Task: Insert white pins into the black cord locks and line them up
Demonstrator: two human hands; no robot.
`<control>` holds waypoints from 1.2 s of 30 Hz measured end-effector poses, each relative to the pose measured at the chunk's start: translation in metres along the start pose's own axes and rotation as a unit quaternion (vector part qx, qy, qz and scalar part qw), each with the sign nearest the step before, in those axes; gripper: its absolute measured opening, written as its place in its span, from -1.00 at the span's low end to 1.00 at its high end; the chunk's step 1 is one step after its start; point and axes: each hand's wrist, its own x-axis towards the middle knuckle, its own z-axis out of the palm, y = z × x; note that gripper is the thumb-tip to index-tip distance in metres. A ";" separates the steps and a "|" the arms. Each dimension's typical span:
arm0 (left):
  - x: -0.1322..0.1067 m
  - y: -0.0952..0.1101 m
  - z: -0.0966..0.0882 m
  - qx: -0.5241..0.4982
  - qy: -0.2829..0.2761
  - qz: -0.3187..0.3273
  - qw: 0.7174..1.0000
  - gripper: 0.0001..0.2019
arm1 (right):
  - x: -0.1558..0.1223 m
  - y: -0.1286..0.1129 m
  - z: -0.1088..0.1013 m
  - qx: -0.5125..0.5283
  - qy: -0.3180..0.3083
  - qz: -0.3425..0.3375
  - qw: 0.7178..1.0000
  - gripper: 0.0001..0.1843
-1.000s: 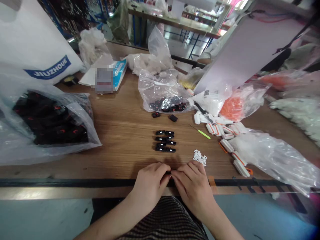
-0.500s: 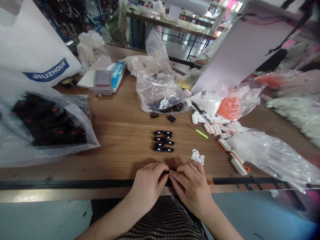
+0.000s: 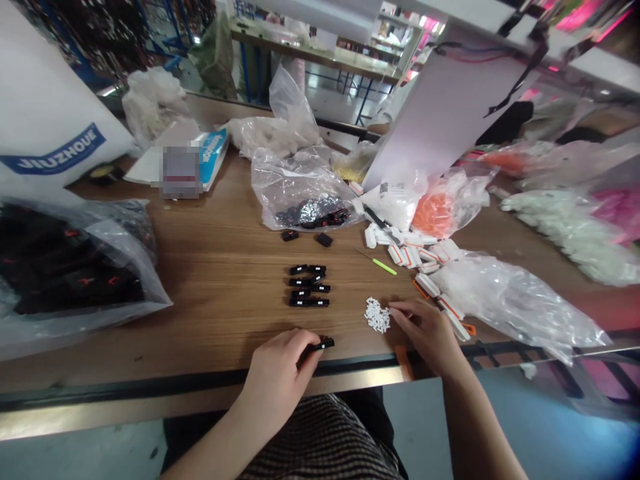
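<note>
My left hand pinches a small black plastic connector housing between thumb and fingers near the table's front edge. One white dot shows on the housing's side. My right hand is at the right side of a pile of tiny white plastic pieces. Its thumb and index fingertips are nearly together there, and what may lie between them is too small to make out. Beyond my left hand, several black connector housings with white dots lie in short stacked rows.
A green-handled pick lies right of the rows. White and orange plastic parts are heaped beside clear bags. Two loose black housings lie before a bag of black parts. A big bag of black parts stands at left.
My right hand has left the black housing and moved right to the white pieces. My left hand keeps the housing. The whole view has shifted, with the table sliding left.
</note>
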 end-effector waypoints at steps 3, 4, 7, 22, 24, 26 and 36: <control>0.000 0.000 -0.001 0.004 0.003 0.004 1.000 -0.87 | 0.002 -0.005 0.001 -0.014 -0.009 -0.013 1.000 -0.75; 0.000 0.000 -0.001 0.005 0.003 0.005 1.000 -0.88 | 0.002 -0.007 0.001 -0.024 -0.006 -0.011 1.000 -0.75; 0.000 0.000 -0.001 0.012 0.003 0.006 1.000 -0.90 | 0.002 -0.007 0.002 -0.050 0.002 0.013 0.999 -0.76; 0.001 0.000 -0.002 0.019 0.006 0.015 1.000 -0.94 | -0.008 0.005 -0.011 -0.037 0.016 0.090 0.995 -0.68; 0.000 -0.001 -0.002 0.016 0.005 0.011 1.000 -0.95 | -0.008 0.006 -0.012 -0.023 0.030 0.094 0.995 -0.67; 0.000 -0.001 -0.001 0.014 0.003 0.006 1.000 -0.95 | -0.008 0.006 -0.013 -0.014 0.031 0.083 0.996 -0.67; -0.001 0.000 -0.003 0.011 0.004 0.003 1.000 -0.95 | 0.000 0.004 -0.011 -0.099 -0.017 -0.043 0.994 -0.73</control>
